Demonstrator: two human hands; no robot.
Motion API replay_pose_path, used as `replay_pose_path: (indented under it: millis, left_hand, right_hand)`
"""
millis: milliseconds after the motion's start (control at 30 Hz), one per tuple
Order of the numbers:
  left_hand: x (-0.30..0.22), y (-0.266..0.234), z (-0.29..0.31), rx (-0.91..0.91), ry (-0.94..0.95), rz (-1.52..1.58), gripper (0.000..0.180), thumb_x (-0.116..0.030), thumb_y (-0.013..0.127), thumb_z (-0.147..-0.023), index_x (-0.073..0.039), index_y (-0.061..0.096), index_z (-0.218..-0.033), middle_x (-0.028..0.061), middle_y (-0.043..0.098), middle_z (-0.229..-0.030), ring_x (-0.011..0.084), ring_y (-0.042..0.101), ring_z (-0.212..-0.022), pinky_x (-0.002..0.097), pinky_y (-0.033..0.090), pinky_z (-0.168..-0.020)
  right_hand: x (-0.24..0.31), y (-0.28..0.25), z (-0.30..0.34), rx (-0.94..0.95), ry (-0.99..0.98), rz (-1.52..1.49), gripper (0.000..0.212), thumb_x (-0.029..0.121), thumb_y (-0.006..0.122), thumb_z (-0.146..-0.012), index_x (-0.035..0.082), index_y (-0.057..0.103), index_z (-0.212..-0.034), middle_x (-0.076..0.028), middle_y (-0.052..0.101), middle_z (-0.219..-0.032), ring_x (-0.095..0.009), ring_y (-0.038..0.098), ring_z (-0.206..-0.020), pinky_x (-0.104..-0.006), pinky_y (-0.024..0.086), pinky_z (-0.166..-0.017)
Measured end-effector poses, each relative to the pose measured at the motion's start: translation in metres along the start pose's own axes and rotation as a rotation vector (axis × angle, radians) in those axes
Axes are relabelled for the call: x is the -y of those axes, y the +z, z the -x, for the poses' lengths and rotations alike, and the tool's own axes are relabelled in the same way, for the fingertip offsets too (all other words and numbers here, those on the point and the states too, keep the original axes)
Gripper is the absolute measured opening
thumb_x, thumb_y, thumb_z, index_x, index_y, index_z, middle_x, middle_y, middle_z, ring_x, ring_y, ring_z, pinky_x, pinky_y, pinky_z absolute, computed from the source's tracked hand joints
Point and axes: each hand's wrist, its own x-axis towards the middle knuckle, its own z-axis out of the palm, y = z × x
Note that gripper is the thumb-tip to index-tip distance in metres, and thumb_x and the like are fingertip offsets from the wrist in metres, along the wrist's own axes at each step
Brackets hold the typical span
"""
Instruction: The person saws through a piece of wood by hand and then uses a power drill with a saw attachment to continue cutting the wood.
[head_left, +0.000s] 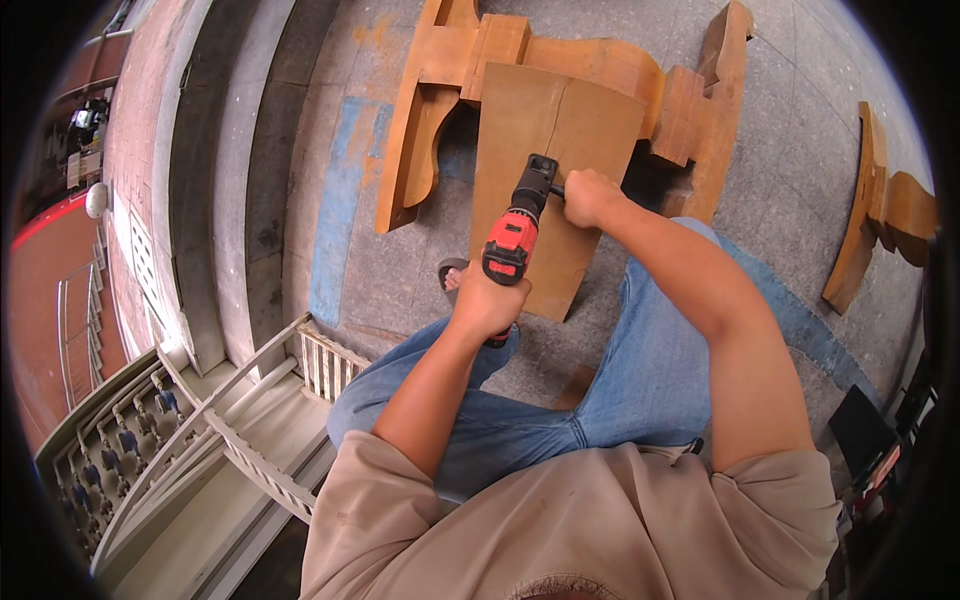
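tan shirt (600,530); left grip (492,303) closed round red power tool (513,235), right grip (592,198) round side handle (557,190); board (515,105) beneath

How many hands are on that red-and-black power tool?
2: the left hand grips the power tool at its rear; the right hand holds the side handle near its front.

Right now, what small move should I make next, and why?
Probably sight the power tool against the dark line on the brown board, since that line runs toward the tool's head; your left hand grips the tool and your right hand its side handle, so correcting looks manageable.
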Motion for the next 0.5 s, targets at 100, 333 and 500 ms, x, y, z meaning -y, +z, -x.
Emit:
replay_pose_path:
  millis: [100, 333, 500]
  left_hand:
    - [0.0004, 0.0004, -0.0017, 0.028, -0.023, 0.021, 0.028, -0.011, 0.068, -0.078, 0.004, 0.064, -0.100, 0.0234, 0.071, -0.082, 0.0393, 0.071, -0.079, 0.0450, 0.056, -0.077]
    - [0.0023, 0.0009, -0.0023, 0.046, -0.031, 0.015, 0.026, -0.011, 0.068, -0.077, 0.004, 0.063, -0.098, 0.0233, 0.071, -0.082, 0.0377, 0.071, -0.078, 0.0444, 0.056, -0.077]
    - [0.0057, 0.0025, -0.0028, 0.030, -0.019, 0.024, 0.024, -0.011, 0.068, -0.077, 0.004, 0.064, -0.096, 0.0232, 0.071, -0.082, 0.0376, 0.071, -0.078, 0.0444, 0.056, -0.077]
  right_hand:
    - [-0.0007, 0.0011, -0.0015, -0.011, 0.000, -0.005, 0.033, 0.008, 0.064, -0.088, -0.003, 0.073, -0.118, -0.026, 0.072, -0.125, -0.040, 0.069, -0.119, -0.0477, 0.058, -0.098]
    - [-0.0040, 0.0056, -0.0014, -0.053, -0.027, -0.039, 0.031, 0.007, 0.065, -0.086, -0.007, 0.075, -0.112, -0.031, 0.072, -0.118, -0.045, 0.070, -0.114, -0.0500, 0.058, -0.096]
    - [-0.0002, 0.0013, 0.0007, -0.008, -0.003, 0.003, 0.033, 0.007, 0.063, -0.088, -0.003, 0.073, -0.119, -0.025, 0.072, -0.125, -0.040, 0.070, -0.119, -0.0478, 0.058, -0.098]
